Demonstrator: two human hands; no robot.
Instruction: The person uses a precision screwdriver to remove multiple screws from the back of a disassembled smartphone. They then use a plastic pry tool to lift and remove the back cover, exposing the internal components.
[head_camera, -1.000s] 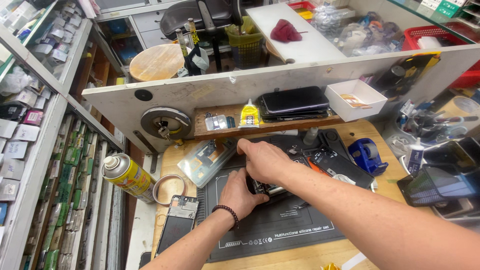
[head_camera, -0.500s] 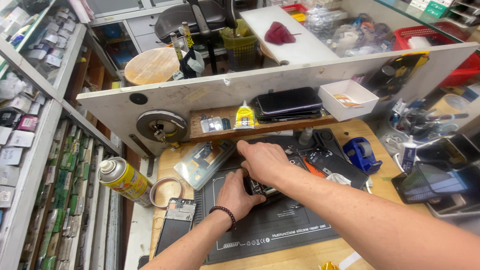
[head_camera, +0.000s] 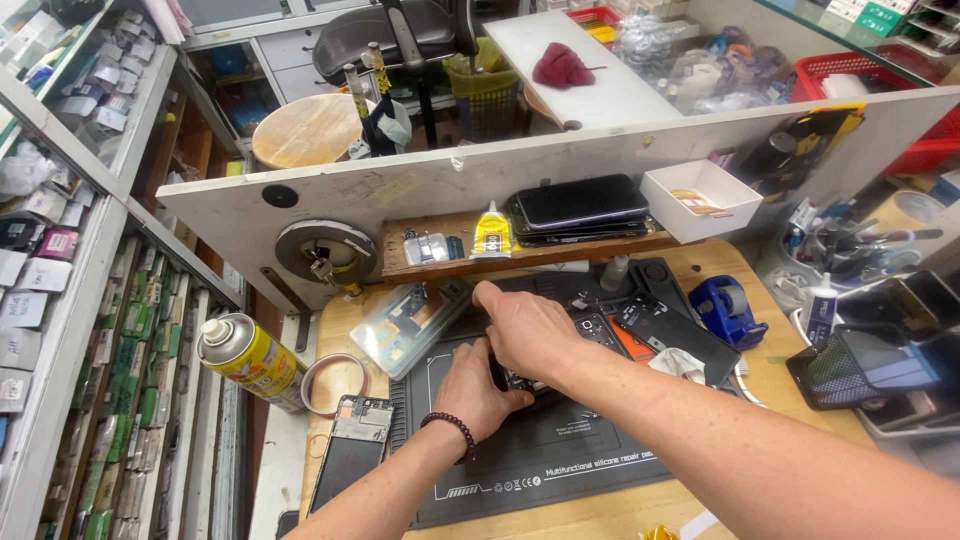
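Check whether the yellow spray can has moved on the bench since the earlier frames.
No. The yellow spray can lies left of the wire ring, as before; only the camera shifted.

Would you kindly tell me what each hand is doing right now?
Left hand: closed on the opened phone on the mat.
Right hand: pressing on the same phone; grip cannot be told.

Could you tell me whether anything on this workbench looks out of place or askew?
The yellow spray can lies tilted at the bench's left edge, and a bare phone frame hangs partly off the dark repair mat.
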